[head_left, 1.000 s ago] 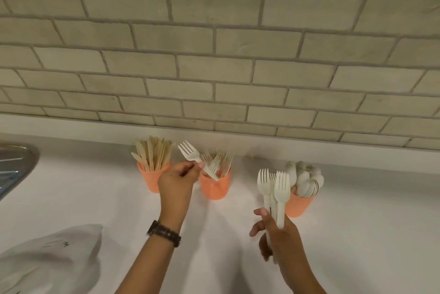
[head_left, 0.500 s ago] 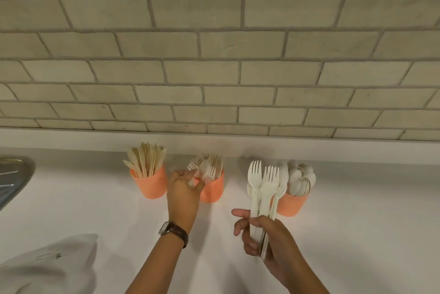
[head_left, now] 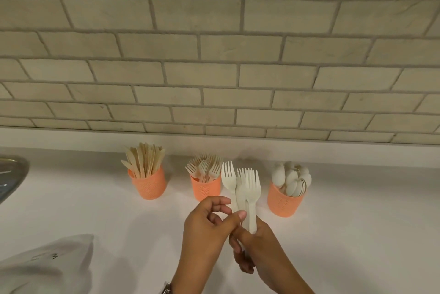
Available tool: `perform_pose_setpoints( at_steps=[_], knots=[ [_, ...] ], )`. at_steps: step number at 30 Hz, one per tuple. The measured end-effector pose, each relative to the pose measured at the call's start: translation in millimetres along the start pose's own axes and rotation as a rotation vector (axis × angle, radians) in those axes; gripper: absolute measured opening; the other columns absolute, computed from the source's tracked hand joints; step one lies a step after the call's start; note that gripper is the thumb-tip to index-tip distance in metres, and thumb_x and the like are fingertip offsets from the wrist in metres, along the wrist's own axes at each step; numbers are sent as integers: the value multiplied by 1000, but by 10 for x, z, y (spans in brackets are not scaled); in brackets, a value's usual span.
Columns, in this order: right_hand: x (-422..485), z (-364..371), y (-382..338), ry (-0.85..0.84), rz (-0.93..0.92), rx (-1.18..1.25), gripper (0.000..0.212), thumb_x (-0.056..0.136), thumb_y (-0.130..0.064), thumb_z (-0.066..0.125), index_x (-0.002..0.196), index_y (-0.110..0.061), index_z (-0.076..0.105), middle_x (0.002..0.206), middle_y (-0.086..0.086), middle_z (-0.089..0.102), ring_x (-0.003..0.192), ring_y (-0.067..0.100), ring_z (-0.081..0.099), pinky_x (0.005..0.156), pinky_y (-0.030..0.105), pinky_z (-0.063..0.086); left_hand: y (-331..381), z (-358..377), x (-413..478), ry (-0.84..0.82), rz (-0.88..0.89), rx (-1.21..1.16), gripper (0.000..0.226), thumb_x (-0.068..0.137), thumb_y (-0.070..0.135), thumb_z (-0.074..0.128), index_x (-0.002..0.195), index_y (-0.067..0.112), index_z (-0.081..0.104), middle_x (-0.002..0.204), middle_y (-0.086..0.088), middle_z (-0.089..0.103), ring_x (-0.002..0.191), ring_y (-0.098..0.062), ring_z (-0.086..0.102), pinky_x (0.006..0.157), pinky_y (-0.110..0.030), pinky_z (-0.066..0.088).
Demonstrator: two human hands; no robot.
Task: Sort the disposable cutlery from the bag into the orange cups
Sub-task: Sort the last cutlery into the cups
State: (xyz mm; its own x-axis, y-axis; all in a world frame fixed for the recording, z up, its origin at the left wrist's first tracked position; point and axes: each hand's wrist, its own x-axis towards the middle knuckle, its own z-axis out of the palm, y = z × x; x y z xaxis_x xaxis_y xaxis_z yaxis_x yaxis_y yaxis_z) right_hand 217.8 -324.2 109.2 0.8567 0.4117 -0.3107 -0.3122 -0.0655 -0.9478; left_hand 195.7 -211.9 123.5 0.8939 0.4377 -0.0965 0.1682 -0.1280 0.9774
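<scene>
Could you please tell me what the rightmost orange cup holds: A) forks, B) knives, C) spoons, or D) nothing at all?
C: the rightmost orange cup is packed with white spoons, their rounded bowls pointing up.

Only faint dark marks on the pale bag [head_left: 47, 267], lower left of the frame: a blurred grey smudge and, just right of it, one darker sign shaped like an M or a W. Too soft to read as a word. Nothing else legible anywhere.
</scene>
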Motion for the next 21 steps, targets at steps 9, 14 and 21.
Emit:
perform_pose_setpoints(
  at_steps=[9, 14, 21],
  knots=[
    [37, 105, 65, 133, -14, -271, 22, 83, -11, 63, 97, -27, 55, 61, 2, 66, 24, 14, 43, 27, 17, 30, 12, 8, -63, -182, 0, -27, 38, 76, 0, 68, 86, 36, 66, 72, 13, 70, 57, -7, 59, 63, -22, 53],
    [52, 100, 145, 252, -56, -542, 30, 74, -41, 50, 99, -26, 46, 80, -11, 66, 69, 13, 61, 56, 17, 48, 54, 52, -120, -177, 26, 82, 10, 73, 28, 74, 81, 31, 69, 65, 3, 69, 60, -12, 64, 59, -14, 48],
    [-30, 106, 114, 211, -216, -719, 42, 81, -35, 66, 100, -26, 30, 86, -16, 55, 73, 6, 56, 57, 9, 42, -3, 71, -2, -96, -19, 40, 6, 77, 19, 72, 71, 18, 73, 53, -1, 65, 54, -12, 63, 59, -22, 52]
  ],
)
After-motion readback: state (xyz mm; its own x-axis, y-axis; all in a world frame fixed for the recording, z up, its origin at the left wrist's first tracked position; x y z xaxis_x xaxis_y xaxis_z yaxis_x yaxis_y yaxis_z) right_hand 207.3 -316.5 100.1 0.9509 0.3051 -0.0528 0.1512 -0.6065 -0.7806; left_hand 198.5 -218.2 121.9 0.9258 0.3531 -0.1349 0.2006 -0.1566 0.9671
